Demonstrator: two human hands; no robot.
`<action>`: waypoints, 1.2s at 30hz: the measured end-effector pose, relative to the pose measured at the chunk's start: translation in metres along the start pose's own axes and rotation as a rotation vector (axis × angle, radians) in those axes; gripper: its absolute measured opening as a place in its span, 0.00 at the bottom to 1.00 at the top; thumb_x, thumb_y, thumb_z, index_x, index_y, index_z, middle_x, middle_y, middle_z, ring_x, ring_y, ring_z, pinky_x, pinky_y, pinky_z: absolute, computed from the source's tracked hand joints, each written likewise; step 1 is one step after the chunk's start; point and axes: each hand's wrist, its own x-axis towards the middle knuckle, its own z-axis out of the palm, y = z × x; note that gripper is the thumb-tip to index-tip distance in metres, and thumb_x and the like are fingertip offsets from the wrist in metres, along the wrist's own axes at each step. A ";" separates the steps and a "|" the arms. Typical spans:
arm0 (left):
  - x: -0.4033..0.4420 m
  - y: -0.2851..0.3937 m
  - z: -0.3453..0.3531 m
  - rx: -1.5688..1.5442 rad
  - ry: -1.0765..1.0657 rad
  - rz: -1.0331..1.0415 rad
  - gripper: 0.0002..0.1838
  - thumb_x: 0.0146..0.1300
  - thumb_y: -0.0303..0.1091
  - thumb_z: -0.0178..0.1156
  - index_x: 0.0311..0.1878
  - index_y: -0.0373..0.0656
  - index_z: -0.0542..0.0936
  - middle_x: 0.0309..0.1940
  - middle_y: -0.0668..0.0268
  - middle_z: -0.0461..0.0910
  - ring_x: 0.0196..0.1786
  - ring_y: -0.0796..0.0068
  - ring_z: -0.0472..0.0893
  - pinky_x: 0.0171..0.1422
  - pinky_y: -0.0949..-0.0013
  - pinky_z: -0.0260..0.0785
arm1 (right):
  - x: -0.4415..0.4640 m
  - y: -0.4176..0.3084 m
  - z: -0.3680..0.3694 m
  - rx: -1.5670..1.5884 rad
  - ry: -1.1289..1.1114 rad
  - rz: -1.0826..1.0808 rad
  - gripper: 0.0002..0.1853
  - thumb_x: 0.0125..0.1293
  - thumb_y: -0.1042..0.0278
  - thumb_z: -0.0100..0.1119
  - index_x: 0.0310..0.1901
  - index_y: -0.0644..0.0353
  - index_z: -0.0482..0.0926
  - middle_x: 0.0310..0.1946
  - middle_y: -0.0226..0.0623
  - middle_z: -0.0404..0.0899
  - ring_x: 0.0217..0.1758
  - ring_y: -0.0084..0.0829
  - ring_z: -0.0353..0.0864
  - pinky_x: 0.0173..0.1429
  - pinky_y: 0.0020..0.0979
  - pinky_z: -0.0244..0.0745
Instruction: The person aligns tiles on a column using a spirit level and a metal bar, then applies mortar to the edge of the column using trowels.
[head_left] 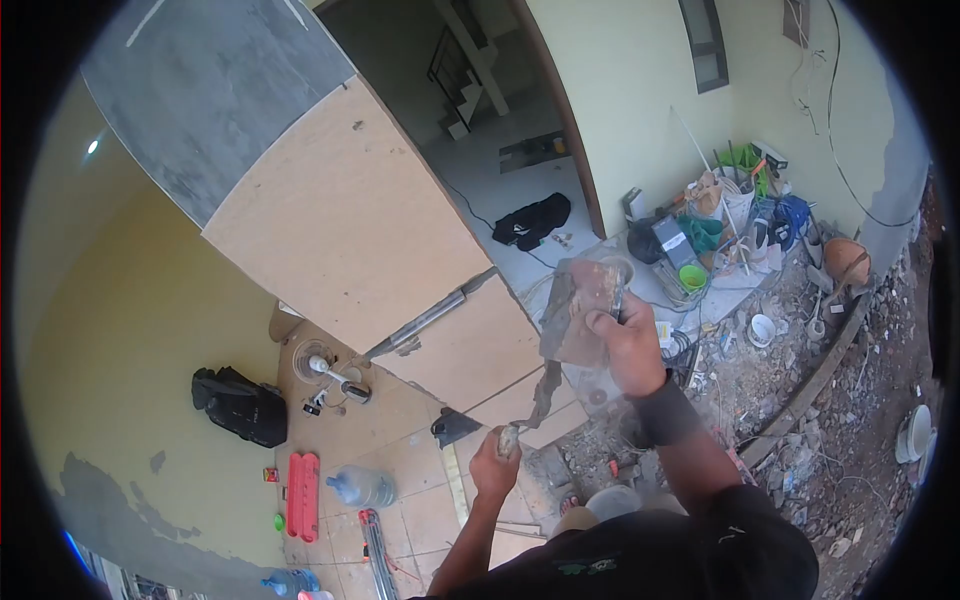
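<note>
My right hand point(635, 345) grips a flat, tan piece of tile point(588, 320) with grey mortar smeared along its left side, its thumb pressed on the face. Lower down, my left hand point(495, 465) is closed around the pale, worn handle of a trowel point(508, 441). A dark triangular shape point(456, 428) just left of that hand looks like its blade. Both hands are near the lower end of a column faced with large tan tiles point(350, 200). Grey mortar point(546, 392) shows along the column's lower right edge. A grey metal bar point(420, 325) lies across the tiles.
On the left floor are a black bag point(240, 408), a red case point(302, 495), a water bottle point(362, 487) and a tile cutter point(378, 555). Buckets and tools point(715, 220) crowd the right wall. Rubble point(800, 400) covers the ground at right. A doorway point(490, 130) opens behind the column.
</note>
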 end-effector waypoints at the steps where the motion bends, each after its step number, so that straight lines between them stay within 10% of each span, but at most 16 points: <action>1: -0.007 -0.003 -0.005 0.015 0.007 0.011 0.21 0.52 0.33 0.70 0.51 0.46 0.80 0.37 0.54 0.84 0.38 0.48 0.85 0.40 0.54 0.77 | 0.033 -0.012 0.012 -0.183 -0.040 -0.127 0.15 0.61 0.75 0.52 0.48 0.71 0.80 0.37 0.32 0.82 0.38 0.22 0.79 0.46 0.29 0.76; 5: -0.044 -0.011 -0.028 -0.110 0.021 -0.169 0.19 0.54 0.34 0.71 0.49 0.44 0.81 0.32 0.51 0.84 0.34 0.50 0.85 0.39 0.57 0.77 | 0.152 -0.065 0.089 -0.432 0.111 -0.542 0.11 0.57 0.68 0.56 0.34 0.70 0.78 0.32 0.56 0.80 0.37 0.56 0.80 0.44 0.43 0.76; 36: -0.130 -0.023 -0.039 -0.036 0.140 -0.500 0.22 0.51 0.37 0.72 0.49 0.38 0.81 0.31 0.50 0.84 0.33 0.51 0.86 0.40 0.56 0.76 | 0.275 -0.076 0.190 -0.516 0.035 -0.664 0.11 0.58 0.68 0.58 0.36 0.67 0.83 0.34 0.60 0.81 0.43 0.60 0.81 0.52 0.47 0.77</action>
